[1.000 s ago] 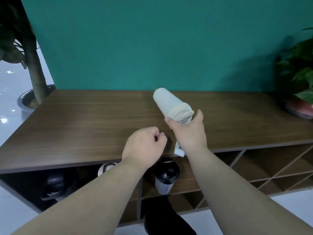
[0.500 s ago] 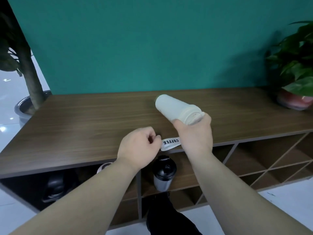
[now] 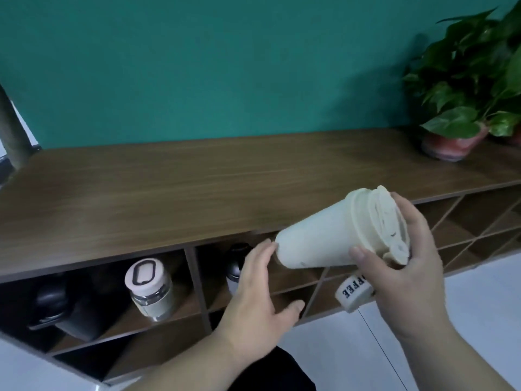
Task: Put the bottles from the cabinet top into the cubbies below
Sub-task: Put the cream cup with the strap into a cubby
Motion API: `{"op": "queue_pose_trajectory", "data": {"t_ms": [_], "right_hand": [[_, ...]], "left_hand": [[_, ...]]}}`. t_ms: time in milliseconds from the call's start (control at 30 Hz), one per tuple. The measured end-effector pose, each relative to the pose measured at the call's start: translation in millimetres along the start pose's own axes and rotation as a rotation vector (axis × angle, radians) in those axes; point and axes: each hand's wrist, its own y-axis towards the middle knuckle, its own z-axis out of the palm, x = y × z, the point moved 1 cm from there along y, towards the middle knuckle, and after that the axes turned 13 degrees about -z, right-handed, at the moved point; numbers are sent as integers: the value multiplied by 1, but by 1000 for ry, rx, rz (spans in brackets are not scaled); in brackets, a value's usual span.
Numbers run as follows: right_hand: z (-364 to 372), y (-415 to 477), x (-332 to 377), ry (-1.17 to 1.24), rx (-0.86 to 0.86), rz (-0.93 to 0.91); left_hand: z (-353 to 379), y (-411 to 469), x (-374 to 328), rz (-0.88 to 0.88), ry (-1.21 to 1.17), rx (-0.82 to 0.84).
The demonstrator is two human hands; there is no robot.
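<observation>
A cream-white coffee bottle (image 3: pixel 318 238) lies on its side in the air in front of the cabinet's front edge, base pointing left. My right hand (image 3: pixel 400 261) grips its lid end, and its strap marked COFFEE (image 3: pixel 353 290) hangs below. My left hand (image 3: pixel 258 286) is open, fingertips touching the bottle's base. Below the wooden cabinet top (image 3: pixel 197 187), a cubby holds a glass bottle with a pink lid (image 3: pixel 149 286). A black-lidded bottle (image 3: pixel 236 263) sits in the cubby to its right, partly hidden by my left hand. A dark bottle (image 3: pixel 53 303) lies in the left cubby.
A potted green plant (image 3: pixel 465 94) stands on the cabinet top at the far right. Diamond-shaped cubbies (image 3: pixel 479 227) run along the right. A tree trunk (image 3: pixel 11 128) rises at the far left. Teal wall behind, pale floor below.
My right hand has brought the bottle down off the cabinet top and rightward, in front of the cubbies. My left hand has opened from a fist and now touches the bottle's base.
</observation>
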Motion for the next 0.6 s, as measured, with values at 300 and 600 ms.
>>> {"op": "queue_pose_trajectory", "data": {"t_ms": [300, 600], "right_hand": [[48, -14, -99, -176, 342, 188], [99, 15, -181, -156, 520, 181]], "left_hand": [[88, 63, 73, -324, 72, 183], [131, 112, 135, -501, 114, -32]]}}
